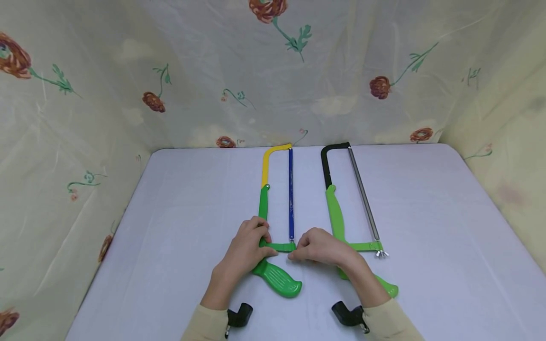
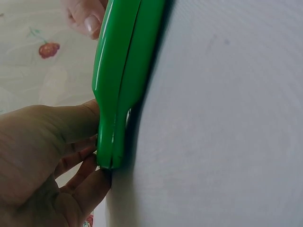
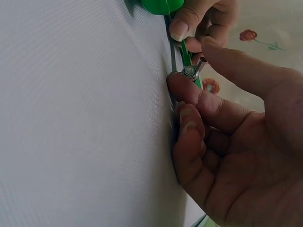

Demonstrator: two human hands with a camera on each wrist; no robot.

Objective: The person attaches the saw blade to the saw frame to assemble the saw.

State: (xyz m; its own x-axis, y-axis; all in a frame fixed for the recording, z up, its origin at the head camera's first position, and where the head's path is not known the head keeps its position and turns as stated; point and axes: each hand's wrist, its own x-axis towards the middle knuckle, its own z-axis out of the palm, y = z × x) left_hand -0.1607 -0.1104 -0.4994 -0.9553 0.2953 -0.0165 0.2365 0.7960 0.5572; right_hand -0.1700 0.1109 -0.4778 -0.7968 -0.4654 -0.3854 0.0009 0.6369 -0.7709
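A hacksaw [image 1: 278,280] with a green handle, a yellow front frame and a blue blade [image 1: 291,194] lies flat on the table. My left hand [image 1: 246,244] grips its green frame just above the handle, thumb on the near side and fingers round the far side. In the left wrist view the green handle [image 2: 116,75] hides part of that grip. My right hand [image 1: 322,247] is at the end of the crossbar, where thumb and index finger pinch a small metal wing nut [image 3: 190,71]. Its other fingers are curled close to the tabletop.
A second hacksaw [image 1: 335,213], light green and black with a grey blade, lies to the right, partly under my right forearm. A wing nut [image 1: 381,254] sits at its crossbar end. The white table [image 1: 192,199] meets flowered curtains [image 1: 196,85] behind and at both sides.
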